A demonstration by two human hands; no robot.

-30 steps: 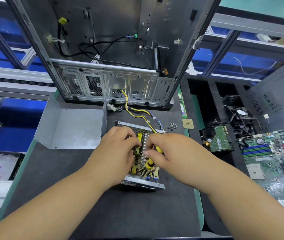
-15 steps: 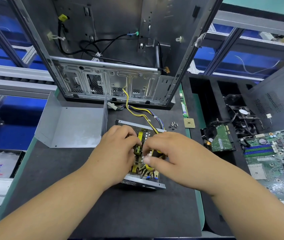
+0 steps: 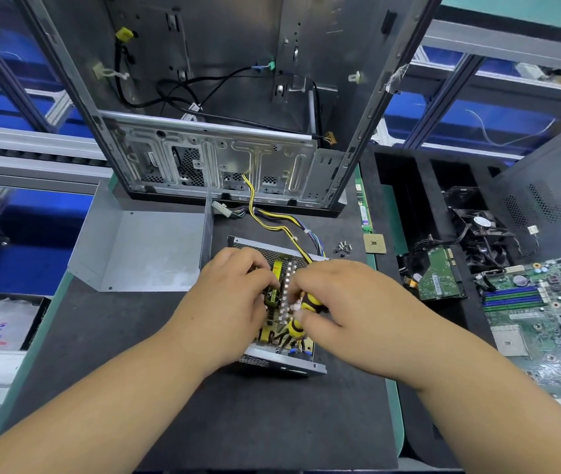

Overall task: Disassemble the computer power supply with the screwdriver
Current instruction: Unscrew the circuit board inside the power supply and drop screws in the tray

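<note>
The open power supply [image 3: 282,362] lies on the black mat, its circuit board and white heat-sink row exposed. My right hand [image 3: 347,313] grips the yellow-and-black screwdriver [image 3: 308,304], whose tip points down into the board. My left hand [image 3: 227,302] rests over the left half of the unit, fingers curled onto its components. Yellow and coloured cables [image 3: 272,220] run from the unit back to the computer case [image 3: 224,159].
The removed grey cover [image 3: 145,248] lies left of the unit. Loose screws [image 3: 342,248] and a CPU chip [image 3: 374,243] sit to its right. Farther right are a hard drive [image 3: 438,277], fan [image 3: 484,230] and motherboard [image 3: 546,309].
My right hand has shifted slightly left and lower over the board, turning the screwdriver handle. The left hand stays in place.
</note>
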